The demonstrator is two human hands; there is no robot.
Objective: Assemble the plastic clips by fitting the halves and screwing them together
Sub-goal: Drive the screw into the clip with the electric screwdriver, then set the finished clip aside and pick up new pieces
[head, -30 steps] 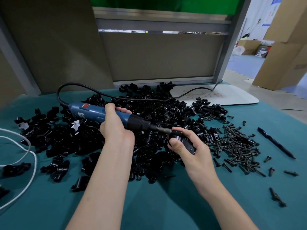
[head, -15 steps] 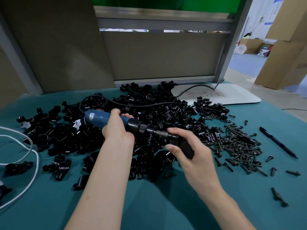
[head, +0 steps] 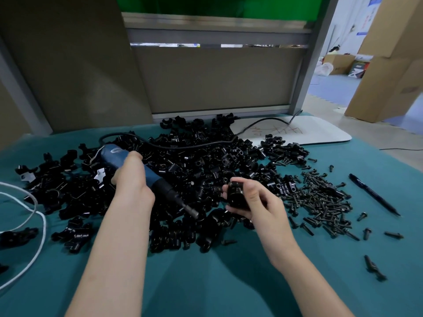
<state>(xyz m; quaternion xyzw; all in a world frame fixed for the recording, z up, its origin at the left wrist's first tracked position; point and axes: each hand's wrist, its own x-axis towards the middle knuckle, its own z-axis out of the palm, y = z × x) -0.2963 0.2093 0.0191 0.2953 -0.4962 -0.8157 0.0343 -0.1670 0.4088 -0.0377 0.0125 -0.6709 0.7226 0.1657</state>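
My left hand [head: 134, 179] grips a blue electric screwdriver [head: 146, 173] whose black nose and bit slant down to the right, ending over the pile of black clip halves [head: 183, 170]. My right hand [head: 258, 202] holds a black plastic clip [head: 237, 195] upright in its fingers, just right of the bit tip; bit and clip are apart. Loose black screws [head: 320, 202] lie heaped right of that hand on the teal cloth.
A black pen [head: 374, 194] lies at the right, with a few stray screws near it. A white board [head: 297, 133] with red writing sits at the back right. White cord [head: 34, 225] loops at the left edge. A grey partition closes the back.
The screwdriver bit has come off the clip and swung down and left. My right hand has turned the clip upright and drawn it slightly right.
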